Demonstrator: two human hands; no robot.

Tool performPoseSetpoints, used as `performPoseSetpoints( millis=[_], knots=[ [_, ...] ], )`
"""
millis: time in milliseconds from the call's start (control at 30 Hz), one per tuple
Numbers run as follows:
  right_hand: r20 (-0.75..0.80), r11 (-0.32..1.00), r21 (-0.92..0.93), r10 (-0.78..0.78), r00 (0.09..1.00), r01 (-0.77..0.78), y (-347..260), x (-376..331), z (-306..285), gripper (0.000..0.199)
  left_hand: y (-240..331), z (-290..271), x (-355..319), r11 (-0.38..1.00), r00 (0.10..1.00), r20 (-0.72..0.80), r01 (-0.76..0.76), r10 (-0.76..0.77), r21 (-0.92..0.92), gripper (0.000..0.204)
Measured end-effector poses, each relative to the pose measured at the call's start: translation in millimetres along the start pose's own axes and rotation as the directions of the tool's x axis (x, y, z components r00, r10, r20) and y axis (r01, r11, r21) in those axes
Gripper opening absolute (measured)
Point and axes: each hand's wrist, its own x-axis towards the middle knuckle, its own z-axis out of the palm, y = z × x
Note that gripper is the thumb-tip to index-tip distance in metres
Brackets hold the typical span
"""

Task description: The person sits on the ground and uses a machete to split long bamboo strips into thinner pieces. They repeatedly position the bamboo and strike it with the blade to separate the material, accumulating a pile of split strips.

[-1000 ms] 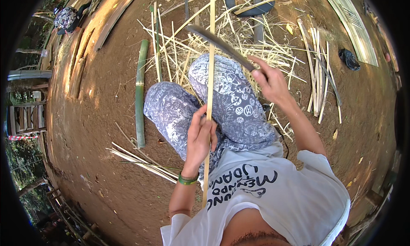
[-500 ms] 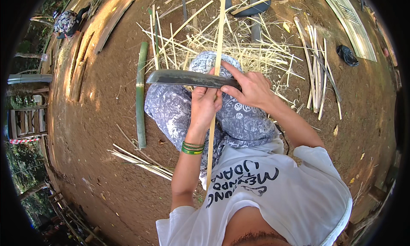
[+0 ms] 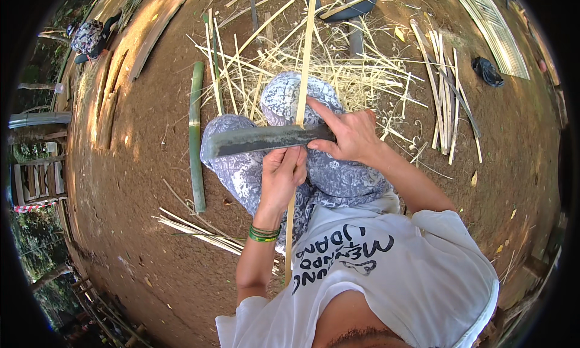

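A long pale bamboo strip (image 3: 306, 64) runs lengthwise over my lap, from past my knees down to my shirt. Across it lies the broad dark blade of a machete (image 3: 254, 141), its tip pointing left over my left knee. My right hand (image 3: 352, 133) is closed round the machete's handle end, which the fingers hide, and its index finger stretches along the strip. Just below the blade, my left hand (image 3: 283, 174) pinches the strip between thumb and fingers. Patterned grey trousers (image 3: 350, 176) cover my bent knees beneath both hands.
Loose bamboo shavings (image 3: 362, 76) are heaped beyond my knees. A green bamboo pole (image 3: 195, 136) lies at left, cut strips (image 3: 205, 234) nearer me. More strips (image 3: 446, 100) and a black plastic bag (image 3: 487, 72) lie at right. A person (image 3: 90, 38) is at the far left.
The machete has slid toward me along the strip, and its blade now shows more of its broad face. My left hand has moved nearer to me and slightly left.
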Motion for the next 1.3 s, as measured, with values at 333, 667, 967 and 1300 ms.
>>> performPoseSetpoints(
  millis=[333,667,967,1300],
  knots=[
    [-0.149,0.984,0.06,-0.156,0.977,0.166,-0.8,2.1,-5.8,0.091,12.6,9.9,-26.8,0.999,0.999,-0.04,-0.009,0.011,0.04,0.026],
    [-0.273,0.881,0.158,0.474,0.837,-0.447,129.7,35.3,-63.9,0.061,-4.2,-3.4,-73.2,0.999,0.999,0.001,0.042,-0.042,0.022,0.038],
    [0.07,0.941,0.23,0.237,0.969,-0.247,65.3,14.3,-44.6,0.066,6.2,2.8,-9.3,0.967,0.998,-0.016,0.06,-0.066,-0.247,0.043],
    [0.114,0.968,0.195,0.138,0.984,-0.158,14.3,26.8,-4.6,0.074,17.1,12.4,51.0,0.963,0.998,0.065,0.043,-0.027,-0.267,0.04]
  ],
)
